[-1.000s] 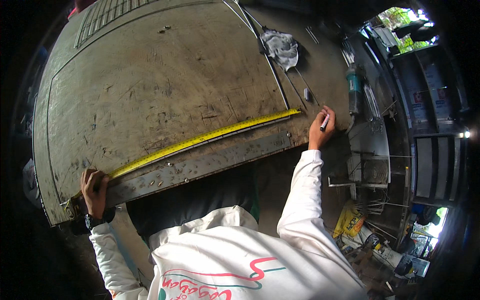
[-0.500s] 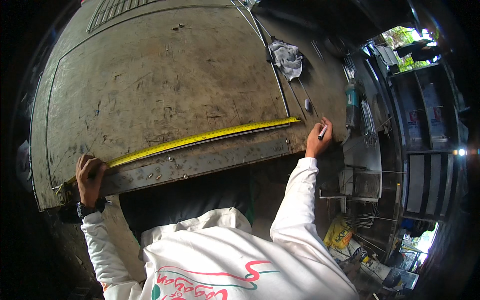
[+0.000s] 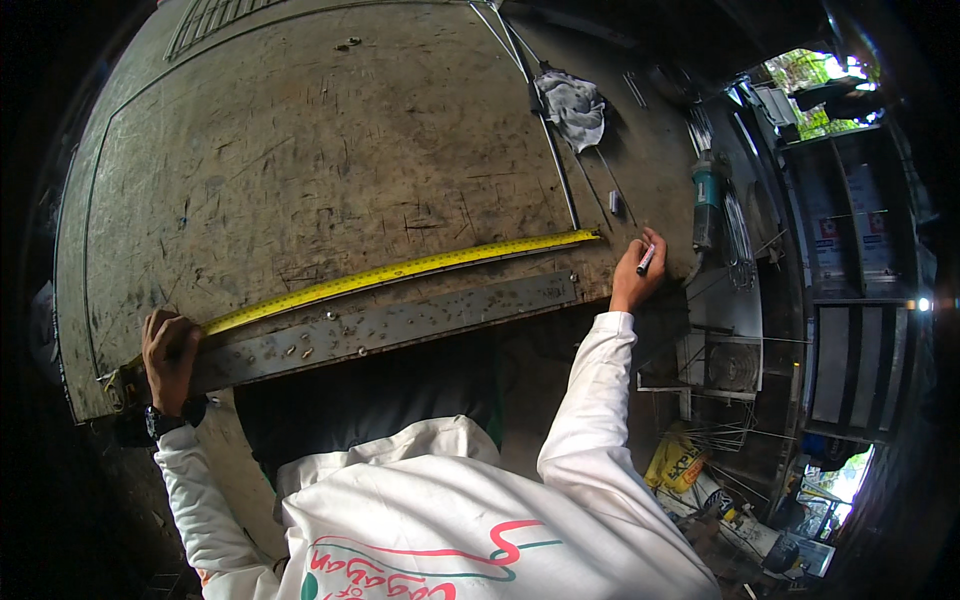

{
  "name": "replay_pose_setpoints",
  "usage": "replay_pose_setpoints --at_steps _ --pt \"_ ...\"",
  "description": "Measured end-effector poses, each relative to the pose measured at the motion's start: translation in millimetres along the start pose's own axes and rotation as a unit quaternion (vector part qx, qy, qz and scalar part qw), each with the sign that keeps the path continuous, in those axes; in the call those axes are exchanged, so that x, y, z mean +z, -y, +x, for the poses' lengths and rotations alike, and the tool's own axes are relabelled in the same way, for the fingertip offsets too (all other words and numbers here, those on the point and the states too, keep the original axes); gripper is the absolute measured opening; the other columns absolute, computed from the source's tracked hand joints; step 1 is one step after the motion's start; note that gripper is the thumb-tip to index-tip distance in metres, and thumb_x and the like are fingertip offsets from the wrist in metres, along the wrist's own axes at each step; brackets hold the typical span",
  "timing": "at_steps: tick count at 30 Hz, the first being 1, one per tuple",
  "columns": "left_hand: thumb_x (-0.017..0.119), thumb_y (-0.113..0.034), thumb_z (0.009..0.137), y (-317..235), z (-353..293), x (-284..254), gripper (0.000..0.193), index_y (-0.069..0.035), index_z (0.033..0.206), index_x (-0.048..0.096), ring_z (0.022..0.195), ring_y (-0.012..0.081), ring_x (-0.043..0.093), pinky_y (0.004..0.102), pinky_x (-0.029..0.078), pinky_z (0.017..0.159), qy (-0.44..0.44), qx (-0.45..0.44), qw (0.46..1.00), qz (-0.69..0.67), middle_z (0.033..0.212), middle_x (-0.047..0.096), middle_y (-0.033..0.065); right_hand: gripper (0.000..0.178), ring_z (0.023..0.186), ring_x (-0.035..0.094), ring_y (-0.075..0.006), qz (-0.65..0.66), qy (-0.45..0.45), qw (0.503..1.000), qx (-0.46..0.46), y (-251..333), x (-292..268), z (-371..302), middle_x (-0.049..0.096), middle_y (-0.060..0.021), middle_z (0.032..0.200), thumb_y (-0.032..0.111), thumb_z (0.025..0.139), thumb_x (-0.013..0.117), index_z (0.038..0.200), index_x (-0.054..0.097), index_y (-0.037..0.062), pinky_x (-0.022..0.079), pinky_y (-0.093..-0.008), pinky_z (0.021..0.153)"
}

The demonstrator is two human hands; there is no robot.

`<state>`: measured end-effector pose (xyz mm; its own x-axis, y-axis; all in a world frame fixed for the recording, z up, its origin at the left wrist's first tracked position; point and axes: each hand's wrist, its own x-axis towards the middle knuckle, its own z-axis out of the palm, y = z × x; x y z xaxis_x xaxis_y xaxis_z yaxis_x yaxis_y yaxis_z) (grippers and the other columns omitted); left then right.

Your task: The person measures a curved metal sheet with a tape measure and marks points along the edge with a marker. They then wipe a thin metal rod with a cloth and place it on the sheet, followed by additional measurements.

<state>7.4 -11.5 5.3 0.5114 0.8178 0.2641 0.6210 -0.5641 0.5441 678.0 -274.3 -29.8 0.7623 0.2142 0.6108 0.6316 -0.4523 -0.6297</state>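
Observation:
A yellow tape measure (image 3: 400, 270) stretches along the near part of the worktable, with a thin metal rod showing in part along its lower edge. At its left end my left hand (image 3: 170, 352) is closed over the blade, the fingers bent downward. Its other end lies near the foot of a long metal rod (image 3: 556, 165). To the right of that end, my right hand (image 3: 637, 272) grips a marker (image 3: 646, 260) with a dark end. A small white-and-dark piece (image 3: 614, 203), perhaps a cap, lies just beyond this hand.
A flat steel bar (image 3: 450, 312) runs along the near edge of the scratched worktable (image 3: 350, 160). Farther back are a grey cloth (image 3: 573, 108) and a metal grille (image 3: 215, 25). A teal angle grinder (image 3: 707, 200) and thin rods lie right. Shelving (image 3: 855, 230) stands beyond.
My left hand has moved slightly left, and the tape now covers more of the thin rod beneath it. My right hand has barely shifted, still with the marker. The view has tilted a little.

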Motion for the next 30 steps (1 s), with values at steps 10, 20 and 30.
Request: replay_pose_setpoints --at_steps 10,20,30 --pt "0.076 -0.006 0.083 -0.2 -0.9 1.1 0.012 -0.002 0.094 0.072 0.091 0.0313 0.060 0.0419 0.046 0.085 -0.015 0.024 0.999 0.016 0.093 0.062 0.0121 0.026 0.090 0.072 -0.0330 -0.007 0.016 1.000 0.019 5.9 -3.3 -1.6 0.075 -0.0177 0.101 0.012 0.092 0.062 0.116 0.070 0.0058 0.055 -0.0430 0.081" --pt "0.077 -0.004 0.080 -2.1 0.8 -0.7 0.015 -0.001 0.094 0.072 0.090 0.0307 0.059 0.0412 0.045 0.082 -0.008 0.038 0.999 0.005 0.091 0.062 0.0115 0.020 0.099 0.070 -0.0218 0.108 0.165 0.979 -0.046 21.6 -6.8 -4.9 0.074 -0.0108 0.111 0.010 0.096 0.069 0.115 0.071 0.0040 0.055 -0.0354 0.090" --pt "0.076 -0.003 0.081 -10.2 3.6 -3.8 0.015 -0.001 0.096 0.072 0.090 0.0292 0.059 0.0399 0.045 0.082 0.005 0.037 0.999 0.016 0.091 0.061 0.0110 0.022 0.101 0.067 -0.0135 0.186 0.245 0.952 0.015 28.6 -12.8 -3.9 0.073 -0.0048 0.109 0.003 0.093 0.073 0.114 0.069 0.0023 0.053 -0.0293 0.093"
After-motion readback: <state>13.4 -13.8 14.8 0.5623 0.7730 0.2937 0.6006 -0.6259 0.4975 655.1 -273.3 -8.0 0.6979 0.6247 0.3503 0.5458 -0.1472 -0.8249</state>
